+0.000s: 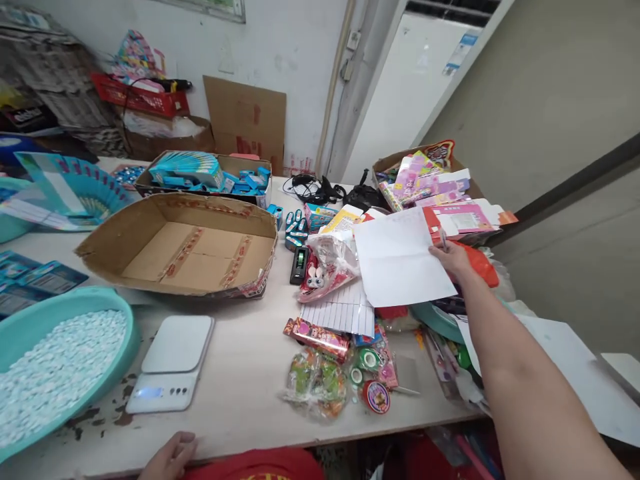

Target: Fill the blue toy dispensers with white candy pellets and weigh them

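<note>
My right hand point(450, 259) reaches out over the right side of the table, its fingers closed on the edge of a white sheet of paper point(400, 257). A slim pen-like thing point(443, 238) shows at the fingertips. Under and beside the sheet lie a plastic bag with a rabbit face point(317, 277), a lined label sheet point(340, 310) and printed cartons point(457, 217). My left hand point(173, 457) rests at the near table edge, fingers loosely bent and apart, with nothing seen in it. Nearest to it is a white digital scale point(173, 363).
On the left, a teal basin point(131, 327) holds many small pale pieces. An open cardboard box point(183, 250) sits behind the scale, near a tape dispenser point(299, 265). Green tape rolls point(369, 360), a round red tin point(376, 397) and a bagged item point(317, 383) lie near the front edge.
</note>
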A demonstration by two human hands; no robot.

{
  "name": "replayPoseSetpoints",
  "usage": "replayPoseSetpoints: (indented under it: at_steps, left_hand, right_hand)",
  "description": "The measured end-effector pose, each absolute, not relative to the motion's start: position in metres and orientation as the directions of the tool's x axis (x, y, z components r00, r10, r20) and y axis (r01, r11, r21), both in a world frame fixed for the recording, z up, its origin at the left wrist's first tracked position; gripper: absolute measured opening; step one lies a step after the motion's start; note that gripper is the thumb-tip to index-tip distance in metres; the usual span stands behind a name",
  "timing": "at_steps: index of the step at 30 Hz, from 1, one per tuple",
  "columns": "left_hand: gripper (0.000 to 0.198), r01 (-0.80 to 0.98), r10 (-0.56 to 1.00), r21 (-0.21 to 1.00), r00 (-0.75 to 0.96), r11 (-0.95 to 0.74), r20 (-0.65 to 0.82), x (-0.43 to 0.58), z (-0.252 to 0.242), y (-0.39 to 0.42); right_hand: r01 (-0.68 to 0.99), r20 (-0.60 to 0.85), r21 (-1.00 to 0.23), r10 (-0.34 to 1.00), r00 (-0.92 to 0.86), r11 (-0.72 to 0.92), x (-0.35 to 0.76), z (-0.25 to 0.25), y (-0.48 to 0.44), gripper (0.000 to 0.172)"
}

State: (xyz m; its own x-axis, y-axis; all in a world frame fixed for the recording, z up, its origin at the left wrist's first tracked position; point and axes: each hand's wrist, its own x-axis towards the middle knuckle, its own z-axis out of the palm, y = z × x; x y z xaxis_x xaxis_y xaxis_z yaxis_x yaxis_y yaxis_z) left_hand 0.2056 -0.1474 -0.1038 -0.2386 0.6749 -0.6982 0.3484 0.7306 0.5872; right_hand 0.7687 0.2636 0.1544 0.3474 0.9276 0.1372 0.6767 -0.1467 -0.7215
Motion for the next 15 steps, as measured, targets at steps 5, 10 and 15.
replayPoseSetpoints:
  at_steps: [5,10,15]
  left_hand:
    - [0.064,0.354,0.633,0.54,-0.245,0.764,-0.734,0.206,-0.087,-0.153]
    - [0.064,0.334,0.628,0.541,-0.27,0.772,-0.73,0.206,-0.084,-0.146]
    - [0.061,0.338,0.66,0.574,-0.26,0.746,-0.705,0.211,-0.091,-0.139]
  right_hand:
    - [0.849,0.234,-0.462,0.888,0.396,-0.257,0.746,0.17,0.288,0.025]
    - [0.901,0.325,-0.435,0.931,0.164,-0.007,0.674,0.158,0.231,0.027]
    - [0.803,-0.284,-0.593,0.919,-0.274,0.057,0.604,0.072,0.128,0.023]
